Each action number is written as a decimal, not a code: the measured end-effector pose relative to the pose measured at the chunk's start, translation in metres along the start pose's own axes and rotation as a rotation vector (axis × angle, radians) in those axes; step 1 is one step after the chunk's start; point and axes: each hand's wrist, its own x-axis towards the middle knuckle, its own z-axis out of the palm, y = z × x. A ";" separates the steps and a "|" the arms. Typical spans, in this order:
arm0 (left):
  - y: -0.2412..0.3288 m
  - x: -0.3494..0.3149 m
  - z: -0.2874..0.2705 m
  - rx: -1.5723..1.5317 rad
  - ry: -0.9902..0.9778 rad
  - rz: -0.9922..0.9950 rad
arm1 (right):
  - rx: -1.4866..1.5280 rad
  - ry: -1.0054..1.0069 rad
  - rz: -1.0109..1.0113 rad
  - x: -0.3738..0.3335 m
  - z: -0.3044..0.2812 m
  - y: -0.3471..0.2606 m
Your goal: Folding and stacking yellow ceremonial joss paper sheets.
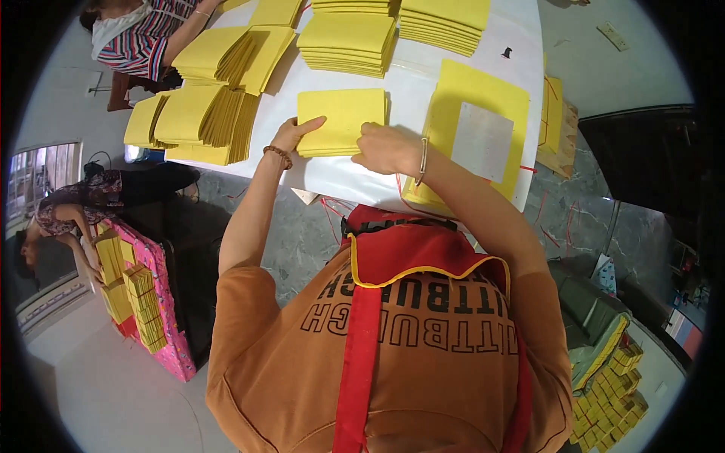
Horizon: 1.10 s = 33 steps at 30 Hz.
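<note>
A small stack of folded yellow paper sheets (341, 113) lies near the front edge of the white-covered table (283, 172). My left hand (297, 135) grips its left edge, thumb on top and the other fingers mostly hidden. At the lower right corner my right hand (388, 149) is closed, its curled fingers pinching the paper's edge. Just right of that hand is a flat pile of larger yellow sheets (447, 98) with a pale, whitish sheet (485, 142) on top.
Folded yellow stacks (346, 47) line the table's far side, and fanned bundles (200, 117) stand at its left. A person in a striped top (143, 38) is at the far left. Another person (83, 204) handles yellow bundles at a pink-edged table (170, 302). More bundles (612, 400) are piled lower right.
</note>
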 end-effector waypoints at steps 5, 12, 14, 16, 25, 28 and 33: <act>0.001 -0.002 0.002 -0.113 -0.074 0.041 | -0.034 -0.041 -0.049 -0.004 0.004 0.000; -0.010 -0.002 0.009 -0.160 0.017 0.189 | 0.081 -0.022 -0.048 0.002 0.012 0.011; -0.010 -0.007 0.013 -0.147 0.082 0.218 | 0.091 -0.027 -0.052 0.003 0.012 0.011; -0.005 -0.015 0.007 -0.153 0.137 0.256 | 0.135 -0.045 -0.077 -0.002 -0.011 0.006; 0.138 -0.056 0.071 -0.347 -0.158 0.574 | 0.638 1.026 -0.283 -0.087 -0.077 0.084; 0.180 -0.037 0.126 -0.273 -0.264 0.656 | 1.300 0.783 -0.251 -0.114 -0.093 0.106; 0.217 0.036 0.235 -0.097 -0.540 0.759 | 0.987 1.155 -0.145 -0.166 -0.085 0.182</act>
